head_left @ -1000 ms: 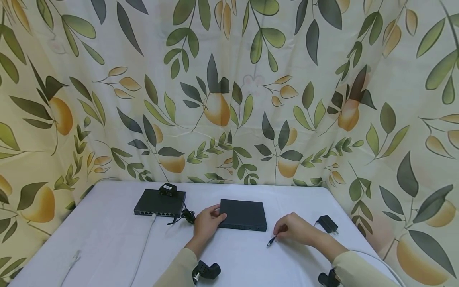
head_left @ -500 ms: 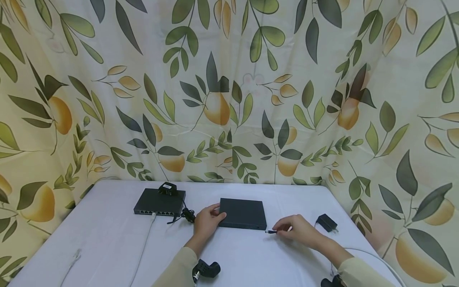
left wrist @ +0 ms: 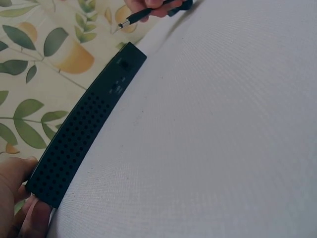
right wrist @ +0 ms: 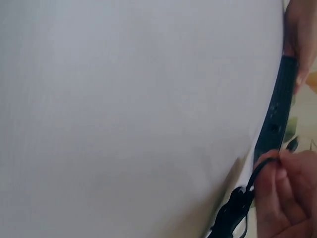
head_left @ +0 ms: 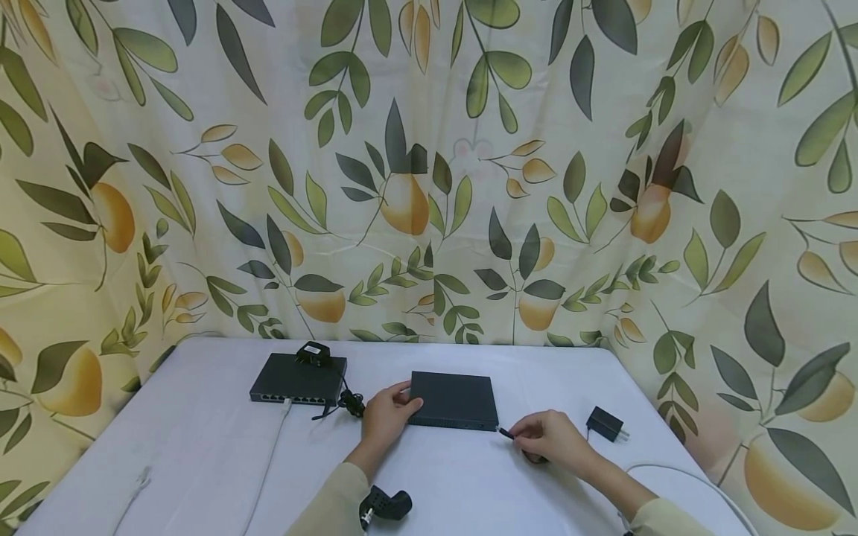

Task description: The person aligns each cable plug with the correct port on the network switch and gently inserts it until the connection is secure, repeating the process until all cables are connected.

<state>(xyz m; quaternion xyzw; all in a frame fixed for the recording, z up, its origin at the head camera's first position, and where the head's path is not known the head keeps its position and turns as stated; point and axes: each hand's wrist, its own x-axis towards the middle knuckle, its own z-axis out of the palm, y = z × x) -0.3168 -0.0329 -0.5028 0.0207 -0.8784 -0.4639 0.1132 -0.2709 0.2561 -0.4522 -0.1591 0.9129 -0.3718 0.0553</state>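
A flat black network switch [head_left: 453, 400] lies on the white table in the middle of the head view. At its left end, my left hand [head_left: 389, 417] grips it between thumb and fingers. Vent holes and a small round power socket [left wrist: 125, 64] show on its near side in the left wrist view. My right hand [head_left: 551, 439] pinches a black power cable's barrel plug [left wrist: 132, 19]. The plug's tip points at the switch's right end, a small gap away in the left wrist view. A bundle of black cable [right wrist: 232, 210] hangs by the right hand.
A second black switch [head_left: 288, 378] stands at the left, with a black power adapter [head_left: 313, 354] on top and a white network cable [head_left: 271, 454] plugged in. Another black adapter [head_left: 606, 423] lies at the right. Loose white cables [head_left: 137, 487] lie near both table sides; patterned cloth [head_left: 429, 186] hangs behind.
My right hand has turned the plug from pointing down-left toward the switch's near right corner and shifted slightly. The adapter at right has moved a little. My left hand keeps its grip.
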